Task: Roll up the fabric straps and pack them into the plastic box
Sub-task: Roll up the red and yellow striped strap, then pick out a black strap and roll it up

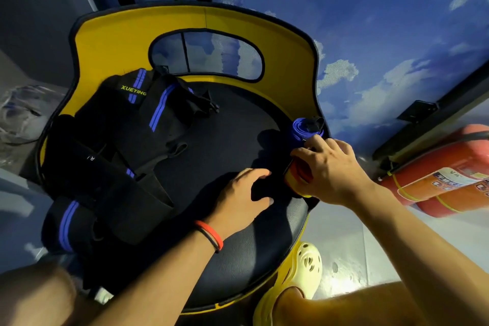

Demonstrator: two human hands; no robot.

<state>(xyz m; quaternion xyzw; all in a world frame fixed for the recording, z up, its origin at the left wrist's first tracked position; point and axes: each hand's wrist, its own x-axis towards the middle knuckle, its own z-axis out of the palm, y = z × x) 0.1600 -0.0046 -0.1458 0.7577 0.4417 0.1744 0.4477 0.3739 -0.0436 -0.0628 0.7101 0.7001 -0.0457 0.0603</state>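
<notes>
On the near part of the black seat the left hand seems to clasp a dark strap, beyond it at the seat's right edge the right hand grips a rolled blue strap, loose straps heaped farther left

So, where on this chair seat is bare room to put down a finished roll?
Two bare patches on the seat: the back middle, between the strap pile, the yellow backrest and the rolled straps; and the front, beside the left forearm. Crowded: the left half under the pile, and the right edge, where the right hand grips them beside the left hand.
</notes>
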